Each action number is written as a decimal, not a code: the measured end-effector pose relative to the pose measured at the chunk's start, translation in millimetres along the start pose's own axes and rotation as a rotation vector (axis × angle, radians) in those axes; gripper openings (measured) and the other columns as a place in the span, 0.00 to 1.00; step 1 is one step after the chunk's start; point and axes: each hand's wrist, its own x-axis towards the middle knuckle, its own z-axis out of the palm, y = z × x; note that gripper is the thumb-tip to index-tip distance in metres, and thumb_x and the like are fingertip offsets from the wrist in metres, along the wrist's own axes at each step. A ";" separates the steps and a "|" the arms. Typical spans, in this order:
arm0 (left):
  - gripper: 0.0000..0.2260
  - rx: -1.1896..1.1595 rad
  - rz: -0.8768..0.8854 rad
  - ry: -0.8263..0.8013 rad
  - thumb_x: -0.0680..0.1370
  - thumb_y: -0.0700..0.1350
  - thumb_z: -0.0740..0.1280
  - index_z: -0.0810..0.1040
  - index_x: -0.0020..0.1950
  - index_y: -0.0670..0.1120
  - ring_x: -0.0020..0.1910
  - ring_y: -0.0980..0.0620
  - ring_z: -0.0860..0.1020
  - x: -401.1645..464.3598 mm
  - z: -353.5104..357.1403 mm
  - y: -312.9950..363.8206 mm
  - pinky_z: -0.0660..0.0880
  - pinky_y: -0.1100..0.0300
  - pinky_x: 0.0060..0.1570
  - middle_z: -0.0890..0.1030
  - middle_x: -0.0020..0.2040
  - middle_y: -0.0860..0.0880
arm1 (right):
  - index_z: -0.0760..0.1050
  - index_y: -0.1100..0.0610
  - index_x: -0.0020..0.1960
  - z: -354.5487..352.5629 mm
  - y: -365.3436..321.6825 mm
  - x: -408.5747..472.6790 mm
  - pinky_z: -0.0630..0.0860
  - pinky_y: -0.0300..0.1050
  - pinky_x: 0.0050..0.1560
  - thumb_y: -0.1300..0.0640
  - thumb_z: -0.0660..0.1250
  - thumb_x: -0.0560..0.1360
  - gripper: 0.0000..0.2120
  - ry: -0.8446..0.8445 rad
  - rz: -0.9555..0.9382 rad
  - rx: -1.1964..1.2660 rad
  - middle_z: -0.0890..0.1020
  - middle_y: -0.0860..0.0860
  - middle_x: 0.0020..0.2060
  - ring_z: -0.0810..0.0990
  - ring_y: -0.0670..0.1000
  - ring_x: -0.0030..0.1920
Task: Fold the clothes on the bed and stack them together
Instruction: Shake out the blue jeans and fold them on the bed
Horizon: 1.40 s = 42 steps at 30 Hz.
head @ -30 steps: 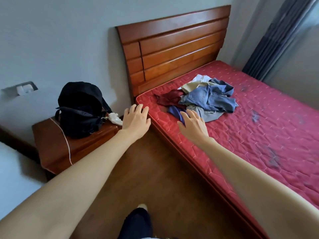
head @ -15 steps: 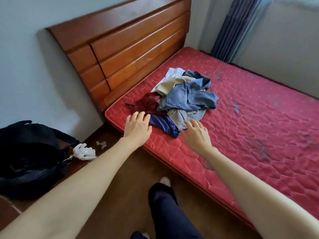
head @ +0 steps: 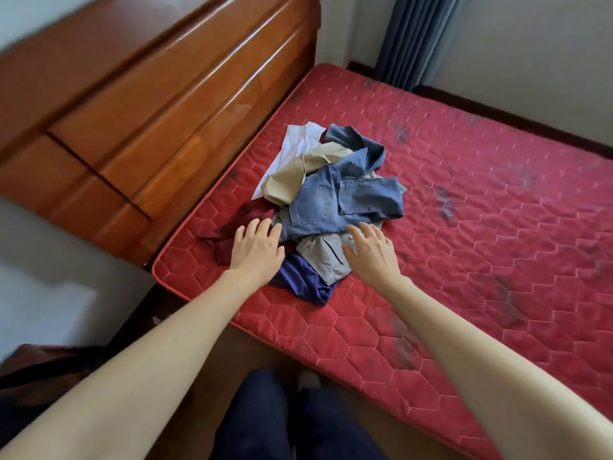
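Red quilted mattress fills the room against a wooden headboard. Near its head-end corner lies a loose heap of clothes: blue jeans on top, beige, white, grey, maroon and navy pieces under them. The left hand and right hand hang over the heap's near edge, fingers spread, holding nothing

Both arms outstretched; left hand, right hand open.
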 end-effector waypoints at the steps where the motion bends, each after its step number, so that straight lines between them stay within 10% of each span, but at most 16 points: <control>1: 0.23 -0.005 0.008 -0.003 0.80 0.52 0.59 0.64 0.74 0.46 0.72 0.45 0.62 16.4 2.2 -3.2 0.59 0.48 0.68 0.66 0.73 0.46 | 0.63 0.55 0.74 3.2 1.4 13.1 0.65 0.53 0.66 0.48 0.60 0.79 0.25 -0.007 0.011 0.008 0.68 0.55 0.70 0.64 0.57 0.71; 25: 0.43 0.127 0.390 -0.429 0.74 0.62 0.65 0.48 0.79 0.45 0.77 0.46 0.53 243.8 302.1 -114.9 0.51 0.47 0.74 0.56 0.78 0.45 | 0.55 0.53 0.78 298.4 -26.7 243.1 0.53 0.58 0.74 0.55 0.68 0.73 0.38 -0.383 -0.089 -0.052 0.49 0.59 0.78 0.48 0.59 0.78; 31: 0.35 -0.052 0.286 -0.072 0.65 0.49 0.78 0.73 0.68 0.39 0.61 0.45 0.77 235.2 342.9 -102.3 0.70 0.39 0.64 0.80 0.59 0.43 | 0.63 0.53 0.76 336.6 -10.8 250.8 0.67 0.58 0.69 0.63 0.68 0.69 0.36 -0.158 -0.193 -0.157 0.64 0.59 0.74 0.64 0.58 0.73; 37: 0.21 -0.245 0.287 0.183 0.68 0.42 0.75 0.81 0.59 0.40 0.49 0.47 0.82 237.5 346.2 -103.0 0.72 0.41 0.61 0.83 0.49 0.46 | 0.80 0.55 0.61 330.7 4.0 268.2 0.79 0.45 0.49 0.64 0.66 0.67 0.22 0.138 -0.341 -0.099 0.83 0.53 0.54 0.82 0.54 0.55; 42: 0.12 -0.472 0.244 0.299 0.74 0.43 0.62 0.83 0.48 0.38 0.43 0.46 0.83 242.3 295.3 -87.9 0.77 0.54 0.48 0.84 0.43 0.45 | 0.83 0.59 0.48 278.2 -4.1 273.1 0.77 0.47 0.31 0.66 0.75 0.67 0.11 0.011 -0.180 0.127 0.84 0.54 0.36 0.83 0.57 0.36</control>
